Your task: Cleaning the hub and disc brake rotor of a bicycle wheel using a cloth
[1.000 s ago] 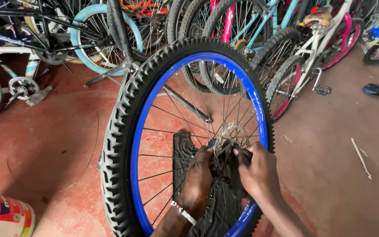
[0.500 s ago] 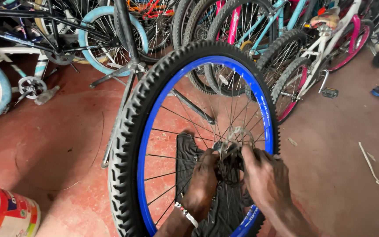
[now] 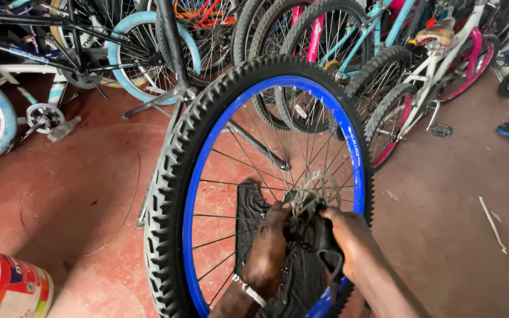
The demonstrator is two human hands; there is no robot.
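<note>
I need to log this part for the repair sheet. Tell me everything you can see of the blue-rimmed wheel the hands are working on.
The wheel stands upright on the red floor, off any bike. It has a black knobby tyre, a glossy blue rim that looks like metal, and thin steel spokes running to a hub with a silvery disc rotor. The left hand, wearing a beaded wristband, and the right hand both grip at the hub. A flat strip of black tyre tread lies on the floor behind it. Parked bicycles stand beyond.

Parked bicycles (image 3: 337,53) line the red floor (image 3: 78,176), a paint can (image 3: 7,285) at lower left.
</note>
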